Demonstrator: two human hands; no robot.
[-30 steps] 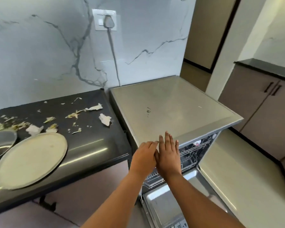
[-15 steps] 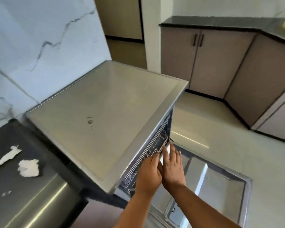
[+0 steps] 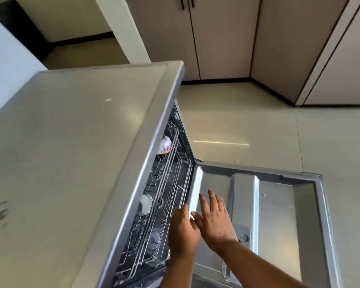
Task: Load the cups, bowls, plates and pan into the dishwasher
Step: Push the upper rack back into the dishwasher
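Note:
The dishwasher (image 3: 71,154) stands with its door (image 3: 279,206) folded down flat. Wire racks (image 3: 170,183) show inside the opening. A white floral cup (image 3: 164,145) sits far back in a rack, a pale cup (image 3: 146,204) nearer, and a dark cup (image 3: 154,240) closest. My left hand (image 3: 183,231) is at the front wire of the rack, fingers reaching toward it. My right hand (image 3: 214,219) hovers beside it over the inner door edge, fingers straight and spread. Neither hand holds a dish.
Beige cabinets (image 3: 222,38) with dark handles line the far wall and the right side. A pale tiled floor (image 3: 247,125) lies beyond the open door. A white marble wall (image 3: 6,59) rises left of the dishwasher top.
My view has swung right and down, away from the black counter with the plate. Both hands dropped from the dishwasher's top edge to the rack front by the open door.

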